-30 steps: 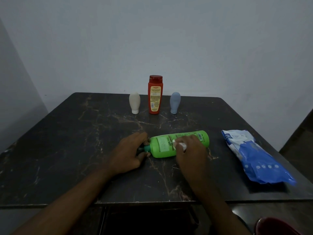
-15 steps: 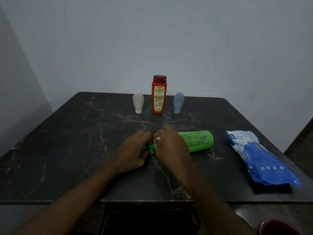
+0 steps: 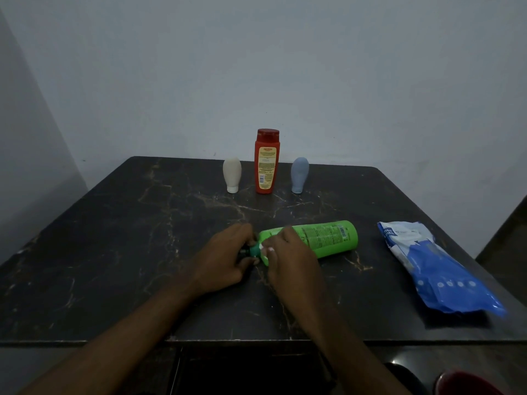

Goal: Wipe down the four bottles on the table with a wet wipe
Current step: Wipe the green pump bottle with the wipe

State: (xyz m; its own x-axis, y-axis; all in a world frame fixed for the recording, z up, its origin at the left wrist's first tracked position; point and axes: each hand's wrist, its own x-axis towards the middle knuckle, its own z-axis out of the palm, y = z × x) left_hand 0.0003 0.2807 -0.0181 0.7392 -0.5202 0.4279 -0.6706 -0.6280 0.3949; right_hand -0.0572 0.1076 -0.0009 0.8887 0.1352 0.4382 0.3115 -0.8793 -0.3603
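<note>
Dark table (image 3: 114, 266): left hand (image 3: 225, 258) grips green bottle (image 3: 322, 238) by cap, right hand (image 3: 291, 258) pinches wipe (image 3: 269, 248) at neck; white bottle (image 3: 232, 173), red bottle (image 3: 266, 163), blue bottle (image 3: 299, 173) seemingly pending.

The right hand (image 3: 292, 259) hides most of the wet wipe (image 3: 270, 248), and the left hand (image 3: 224, 262) partly covers the cap of the green bottle (image 3: 328, 238).

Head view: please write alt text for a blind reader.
A green bottle lies sideways on a dark table; the left hand grips its cap end, the right hand presses a wet wipe on its neck. Behind stand a white bottle, red bottle and blue bottle; a wipes pack lies at the right.
</note>
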